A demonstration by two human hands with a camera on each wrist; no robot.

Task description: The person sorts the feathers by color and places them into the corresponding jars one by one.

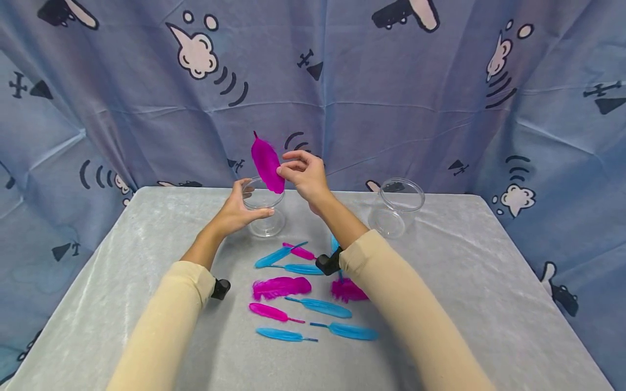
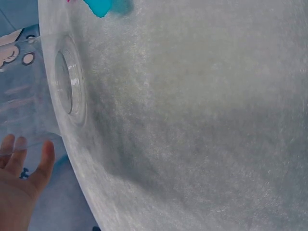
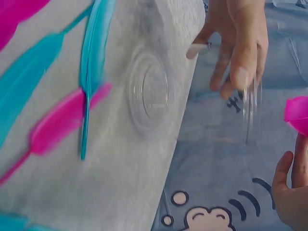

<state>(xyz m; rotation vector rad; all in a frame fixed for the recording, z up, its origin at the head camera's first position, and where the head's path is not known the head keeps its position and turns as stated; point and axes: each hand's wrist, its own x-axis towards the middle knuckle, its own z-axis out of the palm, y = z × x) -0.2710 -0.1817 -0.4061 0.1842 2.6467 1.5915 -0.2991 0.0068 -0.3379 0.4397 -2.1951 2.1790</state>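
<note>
Toward the back left of the table stands a clear, round, open-topped jar (image 1: 267, 224). My left hand (image 1: 236, 213) holds its side, thumb in front and fingers round the far left, just below the rim. Above the jar's mouth, my right hand (image 1: 309, 178) pinches a magenta feather (image 1: 265, 161) between thumb and fingers. The feather's quill points up and its broad lower end reaches about rim height; whether it dips inside I cannot tell. In the right wrist view, only part of this feather (image 3: 297, 114) shows at the right edge.
A second clear jar (image 1: 391, 220) stands at the back right. Several blue feathers (image 1: 325, 308) and magenta feathers (image 1: 281, 287) lie spread on the grey-covered table (image 1: 146, 244); my right forearm partly covers some. A patterned blue curtain (image 1: 342, 81) hangs behind the table.
</note>
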